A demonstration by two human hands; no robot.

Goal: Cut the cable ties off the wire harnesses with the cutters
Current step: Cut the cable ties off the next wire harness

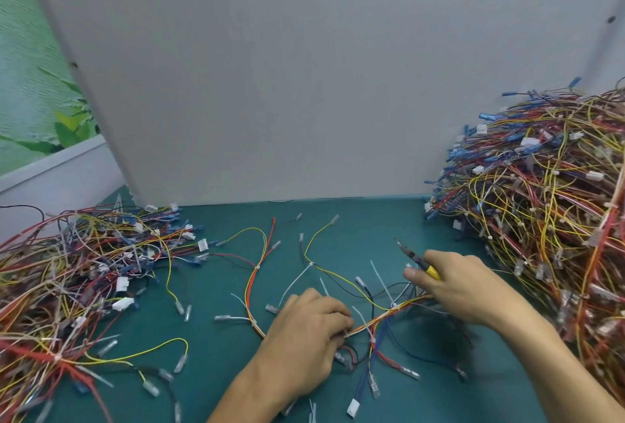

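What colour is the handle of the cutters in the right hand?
Yellow, on the small dark-tipped metal cutters that the right hand grips; head view shows it.

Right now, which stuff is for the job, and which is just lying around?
For the job:
- cutters, held in the right hand
- wire harness, gripped by the left hand
- white cable tie on that harness

Just lying about:
- right wire pile
- left wire pile
- loose harness on the green mat
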